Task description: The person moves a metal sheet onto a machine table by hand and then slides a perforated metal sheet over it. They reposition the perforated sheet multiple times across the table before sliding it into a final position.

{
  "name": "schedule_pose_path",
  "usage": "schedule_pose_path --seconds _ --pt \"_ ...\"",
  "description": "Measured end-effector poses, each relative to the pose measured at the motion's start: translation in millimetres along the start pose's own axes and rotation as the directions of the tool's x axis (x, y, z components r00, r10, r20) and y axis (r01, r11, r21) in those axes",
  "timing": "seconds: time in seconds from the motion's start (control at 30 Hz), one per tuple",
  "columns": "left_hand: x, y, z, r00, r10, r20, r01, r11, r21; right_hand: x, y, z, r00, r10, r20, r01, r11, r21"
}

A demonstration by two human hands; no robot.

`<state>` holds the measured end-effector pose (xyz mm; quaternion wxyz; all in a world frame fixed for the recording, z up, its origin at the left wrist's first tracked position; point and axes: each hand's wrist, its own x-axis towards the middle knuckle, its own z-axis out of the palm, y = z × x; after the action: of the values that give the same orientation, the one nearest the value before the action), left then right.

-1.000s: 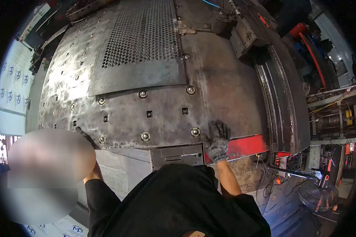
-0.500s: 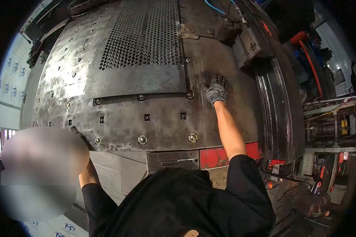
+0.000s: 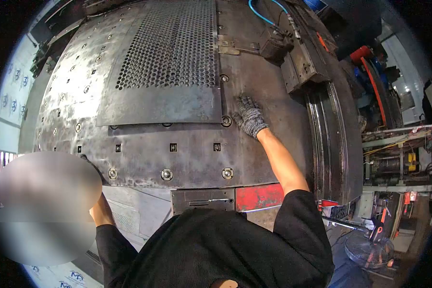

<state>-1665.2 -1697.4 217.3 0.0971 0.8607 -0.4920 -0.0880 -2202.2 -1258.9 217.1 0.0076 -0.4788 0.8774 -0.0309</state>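
Note:
A gloved right hand, my right hand (image 3: pixel 250 117), lies flat on the dark metal table (image 3: pixel 278 144) with its fingers stretched out. It holds nothing and is just right of the perforated metal sheet (image 3: pixel 161 103), apart from its edge. The sheet has rows of round holes and a plain border at its near end. My left hand (image 3: pixel 92 165) is at the table's near left edge, mostly hidden behind a blurred patch. Only a dark gloved part of it shows, so its fingers cannot be made out.
Ball rollers (image 3: pixel 166 174) and small square slots dot the table. On the right run a dark machine rail (image 3: pixel 327 139) and a block with a blue hose (image 3: pixel 261 13). A red-painted panel (image 3: pixel 259 197) borders the near edge. A fan (image 3: pixel 369 249) stands at lower right.
My right hand has turned and shifted left, nearer to the sheet's right edge. The view has tilted slightly. The sheet appears to lie in the same place on the table.

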Motion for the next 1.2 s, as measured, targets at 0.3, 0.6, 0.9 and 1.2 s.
schedule_pose_path --seconds 0.3,0.6,0.9,1.2 --pt "-22.2 9.9 -18.6 0.995 -0.019 0.100 0.020 1.000 -0.010 -102.3 -20.9 -6.2 0.995 -0.099 0.006 0.099 0.995 0.014" --pt "-0.5 -5.4 1.3 0.993 0.086 0.077 -0.077 0.991 -0.112 -220.1 -46.6 -5.3 1.000 0.009 0.008 -0.009 0.999 0.034" --pt "5.5 2.3 -8.7 0.849 0.483 0.215 -0.528 0.758 0.382 -311.1 -81.0 -2.8 0.916 0.361 -0.177 -0.339 0.930 0.141" --pt "28.3 -8.4 4.5 0.876 0.456 0.161 -0.481 0.793 0.374 -416.8 -132.9 -13.2 0.688 0.717 -0.111 -0.707 0.697 0.121"
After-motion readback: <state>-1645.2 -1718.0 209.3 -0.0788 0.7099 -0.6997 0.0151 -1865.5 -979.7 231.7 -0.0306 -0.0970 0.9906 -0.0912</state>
